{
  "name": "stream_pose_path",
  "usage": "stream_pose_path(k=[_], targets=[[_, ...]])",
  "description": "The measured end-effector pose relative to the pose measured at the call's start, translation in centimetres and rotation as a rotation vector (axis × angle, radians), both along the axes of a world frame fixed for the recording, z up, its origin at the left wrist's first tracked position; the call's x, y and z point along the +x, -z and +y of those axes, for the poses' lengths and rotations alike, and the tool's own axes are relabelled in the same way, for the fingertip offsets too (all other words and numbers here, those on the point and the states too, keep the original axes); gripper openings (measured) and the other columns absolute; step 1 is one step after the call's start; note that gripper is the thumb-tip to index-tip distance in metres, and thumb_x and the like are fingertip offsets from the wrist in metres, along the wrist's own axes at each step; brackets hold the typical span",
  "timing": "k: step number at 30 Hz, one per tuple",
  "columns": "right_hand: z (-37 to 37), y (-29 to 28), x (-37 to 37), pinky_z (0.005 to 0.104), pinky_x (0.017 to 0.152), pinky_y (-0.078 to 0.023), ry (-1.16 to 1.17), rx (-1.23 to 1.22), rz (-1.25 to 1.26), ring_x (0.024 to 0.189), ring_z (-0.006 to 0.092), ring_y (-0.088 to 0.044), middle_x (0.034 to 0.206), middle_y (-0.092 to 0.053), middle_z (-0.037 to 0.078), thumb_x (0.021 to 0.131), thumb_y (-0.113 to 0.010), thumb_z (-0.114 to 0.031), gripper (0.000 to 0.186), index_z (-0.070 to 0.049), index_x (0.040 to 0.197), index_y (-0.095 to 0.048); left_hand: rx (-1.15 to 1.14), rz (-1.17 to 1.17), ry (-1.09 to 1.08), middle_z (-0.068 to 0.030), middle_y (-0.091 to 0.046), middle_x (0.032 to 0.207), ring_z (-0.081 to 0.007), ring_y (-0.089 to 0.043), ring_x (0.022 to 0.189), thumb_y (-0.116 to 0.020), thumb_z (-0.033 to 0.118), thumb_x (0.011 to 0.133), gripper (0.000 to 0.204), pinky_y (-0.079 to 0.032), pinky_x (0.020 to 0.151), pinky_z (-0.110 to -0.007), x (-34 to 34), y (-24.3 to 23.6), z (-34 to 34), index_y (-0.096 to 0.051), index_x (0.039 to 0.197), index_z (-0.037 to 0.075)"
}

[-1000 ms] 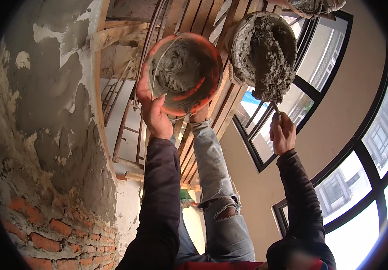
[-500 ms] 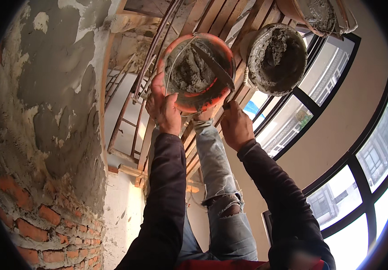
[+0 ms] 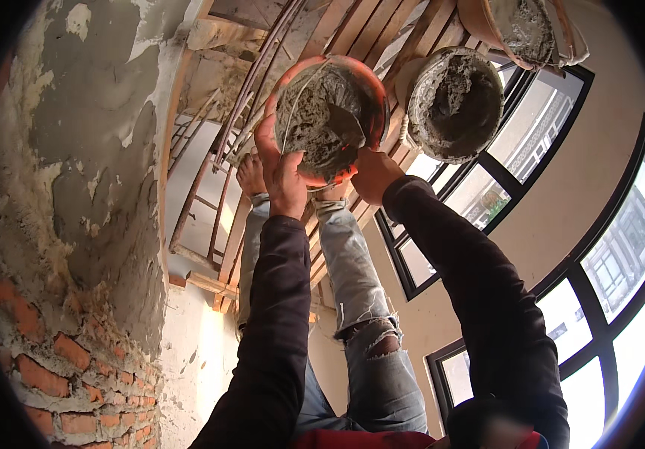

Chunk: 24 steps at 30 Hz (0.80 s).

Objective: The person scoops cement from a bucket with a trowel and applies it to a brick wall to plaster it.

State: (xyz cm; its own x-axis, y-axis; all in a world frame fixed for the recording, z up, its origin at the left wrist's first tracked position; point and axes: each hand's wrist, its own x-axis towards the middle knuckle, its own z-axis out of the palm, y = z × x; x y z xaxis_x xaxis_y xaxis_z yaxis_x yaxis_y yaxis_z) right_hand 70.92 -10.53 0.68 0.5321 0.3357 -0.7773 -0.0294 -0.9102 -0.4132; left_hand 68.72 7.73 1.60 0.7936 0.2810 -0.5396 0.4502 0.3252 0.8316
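Note:
An orange bucket (image 3: 379, 84) holds wet grey mortar (image 3: 309, 120) and has a thin wire handle across its mouth. My left hand (image 3: 283, 178) grips its near left rim, thumb and fingers wrapped over the edge. My right hand (image 3: 376, 173) is closed at the near right rim around a trowel (image 3: 346, 126). The trowel's blade is partly sunk in the mortar, and its grip is hidden by my fingers.
To the right stands a second mortar bucket (image 3: 411, 112), with another bucket (image 3: 479, 21) beyond it. Wooden planks (image 3: 352, 30) lie beneath them. A half-plastered brick wall (image 3: 98, 187) rises at left, near a rusty metal frame (image 3: 217, 179). Black-framed windows (image 3: 592, 299) are at right.
My right hand has moved left and closer to the bucket, and the trowel blade has gone from lying above the mortar to dipping into it. My left hand keeps its hold.

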Motion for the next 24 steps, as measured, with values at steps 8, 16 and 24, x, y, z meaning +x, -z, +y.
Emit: stream_pose_path(k=[8, 16, 24], targets=[[0.9, -1.8, 3.7, 0.0526, 0.085, -0.051, 0.096, -0.250, 0.136, 0.096, 0.0438, -0.067, 0.105, -0.067, 0.028, 0.091, -0.052, -0.011, 0.023, 0.001, 0.109, -0.057, 0.059, 0.023, 0.012, -0.0154, -0.030, 0.155, -0.0291, -0.030, 0.142, -0.049, 0.011, 0.071, 0.070, -0.020, 0.120, -0.045, -0.1, -0.3, 0.3, -0.035, 0.139, 0.002], [1.4, -3.2, 4.3, 0.0500, 0.084, -0.055, -0.127, 0.036, 0.229, 0.100, 0.0423, -0.068, 0.105, -0.069, 0.025, 0.090, -0.051, -0.015, 0.028, 0.005, 0.106, -0.062, -0.064, -0.064, -0.109, -0.0157, -0.031, 0.151, -0.0282, -0.031, 0.140, -0.050, 0.013, 0.070, 0.071, -0.021, 0.119, -0.043, -0.1, 0.5, 0.0, -0.035, 0.139, 0.002], [0.1, -5.6, 0.3, 0.0520, 0.077, -0.052, 0.022, -0.001, 0.191, 0.084, 0.0463, -0.066, 0.090, -0.067, 0.026, 0.084, -0.052, -0.006, 0.029, 0.003, 0.112, -0.051, -0.433, 0.410, -0.336, -0.0162, -0.030, 0.157, -0.0299, -0.032, 0.140, -0.050, 0.016, 0.070, 0.072, -0.022, 0.119, -0.043, 4.6, -3.4, 0.1, -0.035, 0.139, 0.000]])
